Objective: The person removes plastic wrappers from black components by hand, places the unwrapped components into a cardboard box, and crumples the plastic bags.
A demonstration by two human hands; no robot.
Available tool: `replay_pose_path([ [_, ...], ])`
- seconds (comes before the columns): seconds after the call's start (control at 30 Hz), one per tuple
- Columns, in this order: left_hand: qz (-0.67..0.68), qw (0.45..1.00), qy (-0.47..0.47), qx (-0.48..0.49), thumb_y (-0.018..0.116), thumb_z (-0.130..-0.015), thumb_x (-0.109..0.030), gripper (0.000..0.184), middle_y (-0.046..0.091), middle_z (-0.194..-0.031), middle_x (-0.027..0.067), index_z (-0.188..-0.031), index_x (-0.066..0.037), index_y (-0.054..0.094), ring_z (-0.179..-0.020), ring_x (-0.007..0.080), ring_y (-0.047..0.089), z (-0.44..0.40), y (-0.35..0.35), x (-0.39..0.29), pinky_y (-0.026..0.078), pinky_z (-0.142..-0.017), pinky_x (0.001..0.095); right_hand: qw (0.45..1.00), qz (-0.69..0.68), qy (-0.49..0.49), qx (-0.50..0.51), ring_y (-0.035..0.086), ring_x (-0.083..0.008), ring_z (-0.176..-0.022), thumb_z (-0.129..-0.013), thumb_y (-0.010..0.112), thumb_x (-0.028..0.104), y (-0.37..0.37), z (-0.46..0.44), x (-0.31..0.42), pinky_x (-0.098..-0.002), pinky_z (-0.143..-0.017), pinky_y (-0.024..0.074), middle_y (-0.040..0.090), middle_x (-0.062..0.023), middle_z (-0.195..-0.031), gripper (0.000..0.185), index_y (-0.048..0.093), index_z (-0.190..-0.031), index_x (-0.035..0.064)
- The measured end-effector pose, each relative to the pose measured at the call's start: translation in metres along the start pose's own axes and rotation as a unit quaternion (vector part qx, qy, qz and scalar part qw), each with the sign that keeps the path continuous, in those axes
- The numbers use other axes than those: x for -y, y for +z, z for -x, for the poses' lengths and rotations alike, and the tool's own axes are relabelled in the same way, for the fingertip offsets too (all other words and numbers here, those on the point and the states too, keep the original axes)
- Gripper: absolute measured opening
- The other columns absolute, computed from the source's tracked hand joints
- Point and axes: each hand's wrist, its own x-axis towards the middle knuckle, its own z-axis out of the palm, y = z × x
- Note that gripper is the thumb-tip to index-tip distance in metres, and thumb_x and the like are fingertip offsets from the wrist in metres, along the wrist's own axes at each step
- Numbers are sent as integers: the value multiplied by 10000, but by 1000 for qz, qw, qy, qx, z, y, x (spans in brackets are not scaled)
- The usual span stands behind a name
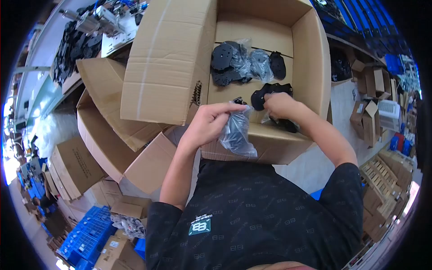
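Note:
My left hand [209, 123] is closed on the top of a clear plastic bag [238, 135], which hangs over the near wall of an open cardboard box [310, 54]. Dark parts show through the bag, and a small black piece sticks out at its mouth. Inside the box, my right hand [281, 105] has its fingers closed at a black plate-like part [258, 99]; the fingertips are partly hidden. Farther back on the box floor lie black flat parts [222, 56] with holes, some in clear plastic bags [261, 65]. A single black part [278, 65] lies beside them.
A long box flap [166, 58] spreads out to the left of the box. Below it stands another open carton [99, 121]. A blue plastic crate [87, 238] is at lower left, and more cartons [371, 121] stand on the right. A machine [92, 22] sits at upper left.

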Motion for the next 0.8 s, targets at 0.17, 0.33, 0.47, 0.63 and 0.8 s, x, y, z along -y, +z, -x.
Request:
replay_pose_path([
  [0.17,-199,977,75,13,607,-836,-295,320,609,-894,166,-957,-5,670,-811,320,596,9,-20,-17,486,-747,379,958,-136,-55,-247,583,-354,-946,-695,608,127,-33,-5,-36,-406,-806,493,609,-171,-1035,160,621,-773,-11],
  [0.33,-445,883,146,32,711,-737,-479,496,578,-1038,125,-902,-21,616,-938,308,582,7,-4,-2,486,-777,394,944,-161,95,-271,599,-387,-958,-688,653,87,-5,-51,-53,-429,-824,502,611,-200,-1029,311,630,-993,26],
  [0.47,-461,867,163,97,671,-797,-371,454,607,-1018,109,-1152,-101,580,-892,297,614,5,0,9,506,-765,395,957,-63,100,-263,645,-349,-901,-746,634,81,4,-67,-50,-448,-762,526,645,-137,-1019,267,652,-1012,88],
  [0.63,-447,873,170,101,624,-835,-177,446,639,-967,73,-1273,-183,536,-916,281,636,6,1,-4,525,-771,360,932,-181,126,-287,652,-342,-779,-756,578,156,-56,-48,-51,-444,-746,529,687,-143,-894,245,681,-967,86],
  [0.8,-374,876,304,2,593,-833,-95,243,635,-919,88,-1076,-105,592,-888,283,641,-2,0,21,530,-756,381,989,100,112,-8,662,-358,-744,-771,580,296,-72,-45,-50,-456,-703,532,673,-188,-748,303,689,-877,35],
])
